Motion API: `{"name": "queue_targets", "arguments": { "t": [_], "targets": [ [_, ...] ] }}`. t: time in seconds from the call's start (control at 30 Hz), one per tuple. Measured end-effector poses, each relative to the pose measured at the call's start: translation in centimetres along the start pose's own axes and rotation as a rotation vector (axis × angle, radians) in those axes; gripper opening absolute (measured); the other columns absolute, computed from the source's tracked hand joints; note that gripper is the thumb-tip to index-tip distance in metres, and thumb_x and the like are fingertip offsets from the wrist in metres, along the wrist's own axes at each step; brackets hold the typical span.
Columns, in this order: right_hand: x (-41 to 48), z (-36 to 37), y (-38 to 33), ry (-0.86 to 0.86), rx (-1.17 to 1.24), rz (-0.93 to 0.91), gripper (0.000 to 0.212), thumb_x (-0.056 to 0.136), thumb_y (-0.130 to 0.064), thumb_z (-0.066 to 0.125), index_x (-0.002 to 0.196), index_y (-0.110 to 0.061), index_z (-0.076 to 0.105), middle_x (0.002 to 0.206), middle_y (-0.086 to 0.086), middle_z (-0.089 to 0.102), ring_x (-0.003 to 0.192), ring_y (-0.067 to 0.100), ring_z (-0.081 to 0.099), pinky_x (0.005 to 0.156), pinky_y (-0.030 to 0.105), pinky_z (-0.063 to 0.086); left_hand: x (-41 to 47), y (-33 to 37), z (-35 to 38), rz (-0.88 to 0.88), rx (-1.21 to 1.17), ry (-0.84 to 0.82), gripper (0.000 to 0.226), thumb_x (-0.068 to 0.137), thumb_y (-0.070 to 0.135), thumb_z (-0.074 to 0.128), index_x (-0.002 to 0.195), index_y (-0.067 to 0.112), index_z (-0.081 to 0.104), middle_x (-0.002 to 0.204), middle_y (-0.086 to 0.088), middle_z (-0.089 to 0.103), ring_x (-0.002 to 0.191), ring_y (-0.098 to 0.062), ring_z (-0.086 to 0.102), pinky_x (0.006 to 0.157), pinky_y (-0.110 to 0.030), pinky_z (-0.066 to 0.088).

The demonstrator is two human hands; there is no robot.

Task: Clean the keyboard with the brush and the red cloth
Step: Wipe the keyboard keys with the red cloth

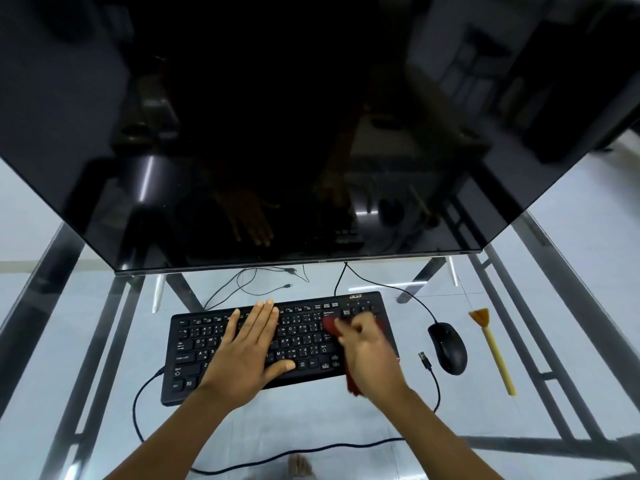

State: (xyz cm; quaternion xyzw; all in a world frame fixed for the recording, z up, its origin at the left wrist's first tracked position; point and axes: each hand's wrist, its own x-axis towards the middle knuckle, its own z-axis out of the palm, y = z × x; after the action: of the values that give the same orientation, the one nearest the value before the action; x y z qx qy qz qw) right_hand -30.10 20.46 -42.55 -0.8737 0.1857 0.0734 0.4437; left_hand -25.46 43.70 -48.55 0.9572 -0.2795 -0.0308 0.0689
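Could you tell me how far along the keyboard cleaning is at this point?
Brushing looks finished or paused: the brush lies on the glass table, right of the mouse. In hand: the right hand wipes the keyboard's right end with the red cloth; the left hand lies flat on it. The rest looks left.

Black keyboard flat, red cloth on its right end, brush well right.

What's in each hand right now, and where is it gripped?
The right hand holds the red cloth, bunched under its fingers on the keyboard. The left hand lies flat on the keys, holding nothing. The brush lies untouched.
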Motion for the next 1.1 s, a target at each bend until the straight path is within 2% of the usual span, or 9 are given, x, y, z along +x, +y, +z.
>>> {"name": "queue_targets", "arguments": {
  "t": [0.13, 0.23, 0.4, 0.53, 0.6, 0.7, 0.83, 0.93, 1.1],
  "targets": [
    [0.2, -2.6, 0.0, 0.115, -0.01, 0.025, 0.025, 0.092, -0.051, 0.049, 0.088, -0.027, 0.048, 0.074, 0.012, 0.062, 0.04, 0.024, 0.056, 0.036, 0.029, 0.042, 0.6, 0.4, -0.1, 0.016, -0.016, -0.002, 0.091, 0.09, 0.076, 0.023, 0.152, 0.009, 0.02, 0.161, -0.005, 0.012, 0.149, -0.018, 0.005, 0.116, -0.047, 0.005],
    [0.7, -2.5, -0.4, 0.188, -0.059, 0.004, 0.018, 0.097, -0.039, 0.048, 0.099, -0.022, 0.051, 0.067, -0.002, 0.055, 0.034, 0.015, 0.049, 0.033, 0.023, 0.035, 0.5, 0.2, -0.2, 0.006, -0.012, -0.002, 0.092, 0.089, 0.076, 0.023, 0.151, 0.009, 0.02, 0.161, -0.005, 0.012, 0.149, -0.018, 0.005, 0.115, -0.047, 0.006],
    [0.5, 3.0, -2.0, -0.108, -0.383, -0.385, 0.029, 0.092, -0.054, 0.045, 0.083, -0.028, 0.04, 0.086, -0.001, 0.06, 0.07, 0.02, 0.06, 0.059, 0.033, 0.042, 0.9, 0.3, -0.2, 0.018, -0.06, -0.003, 0.096, 0.087, 0.079, 0.025, 0.152, 0.009, 0.018, 0.161, -0.005, 0.01, 0.149, -0.016, 0.002, 0.116, -0.046, 0.003],
    [3.2, 1.3, -2.9, 0.092, -0.455, -0.266, 0.023, 0.093, -0.05, 0.045, 0.085, -0.028, 0.045, 0.083, -0.004, 0.065, 0.077, 0.02, 0.062, 0.065, 0.036, 0.046, 0.6, 0.1, -0.5, 0.051, -0.091, -0.009, 0.108, 0.079, 0.087, 0.026, 0.153, 0.009, 0.01, 0.161, -0.003, 0.003, 0.148, -0.013, -0.007, 0.117, -0.043, -0.003],
    [3.6, 1.9, -2.7, 0.114, -0.41, -0.273, 0.015, 0.097, -0.037, 0.041, 0.1, -0.03, 0.054, 0.093, -0.006, 0.062, 0.086, 0.02, 0.06, 0.07, 0.035, 0.046, -0.1, -0.2, -0.6, -0.004, -0.121, 0.0, 0.113, 0.075, 0.09, 0.026, 0.153, 0.01, 0.007, 0.161, -0.001, -0.001, 0.148, -0.012, -0.009, 0.117, -0.043, -0.003],
    [1.9, 4.8, -2.2, -0.123, -0.599, -0.552, 0.034, 0.1, -0.027, 0.033, 0.128, -0.028, 0.052, 0.108, 0.002, 0.051, 0.091, 0.024, 0.052, 0.071, 0.03, 0.041, -1.2, -0.2, -0.3, -0.051, -0.132, -0.012, 0.114, 0.075, 0.09, 0.026, 0.153, 0.01, 0.009, 0.161, -0.001, 0.0, 0.148, -0.013, -0.007, 0.117, -0.042, -0.001],
    [3.5, 4.6, -2.9, -0.013, -0.582, -0.553, 0.024, 0.097, -0.048, 0.041, 0.097, -0.027, 0.051, 0.088, -0.009, 0.056, 0.075, 0.017, 0.061, 0.057, 0.027, 0.042, -1.4, -1.3, -0.7, -0.03, -0.124, -0.004, 0.111, 0.076, 0.088, 0.033, 0.151, 0.007, 0.02, 0.16, -0.004, 0.015, 0.148, -0.016, 0.008, 0.117, -0.041, 0.001],
    [4.9, 4.0, -3.7, 0.115, -0.6, -0.414, 0.027, 0.1, -0.037, 0.042, 0.113, -0.019, 0.059, 0.094, -0.007, 0.048, 0.067, 0.012, 0.052, 0.062, 0.03, 0.054, -1.1, -1.9, -1.1, -0.029, -0.109, -0.007, 0.111, 0.076, 0.088, 0.032, 0.152, 0.007, 0.02, 0.16, -0.004, 0.014, 0.148, -0.016, 0.007, 0.117, -0.042, 0.002],
    [1.4, 7.1, -3.9, -0.126, -0.63, -0.586, 0.017, 0.097, -0.037, 0.048, 0.104, -0.022, 0.048, 0.096, 0.003, 0.056, 0.083, 0.025, 0.061, 0.061, 0.032, 0.045, -1.3, -1.5, -0.8, -0.019, -0.133, -0.066, 0.108, 0.078, 0.086, 0.031, 0.151, 0.007, 0.022, 0.159, -0.006, 0.017, 0.148, -0.017, 0.009, 0.115, -0.044, 0.006]
  ]
}}
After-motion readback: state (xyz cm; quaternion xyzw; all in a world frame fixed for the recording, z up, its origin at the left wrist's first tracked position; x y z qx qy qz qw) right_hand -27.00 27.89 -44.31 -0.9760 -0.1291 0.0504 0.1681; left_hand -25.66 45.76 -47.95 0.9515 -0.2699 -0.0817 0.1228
